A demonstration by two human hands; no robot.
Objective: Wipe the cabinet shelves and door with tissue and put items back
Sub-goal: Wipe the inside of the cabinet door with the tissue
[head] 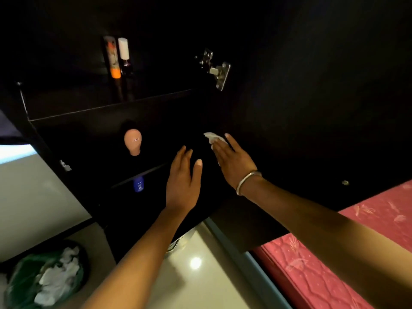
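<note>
Right hand [231,161], frame centre, reaches forward with fingers straight, pressing a white tissue [211,137] flat against the dark cabinet [289,108] interior. Left hand [182,184], just left of it, extends with fingers apart, holding nothing. The tissue appears crumpled; most is hidden beneath the fingers.

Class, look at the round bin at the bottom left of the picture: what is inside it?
Inside the bin you can see a green liner and crumpled white tissues piled on it. Whatever lies beneath the tissues is covered and cannot be seen.
</note>
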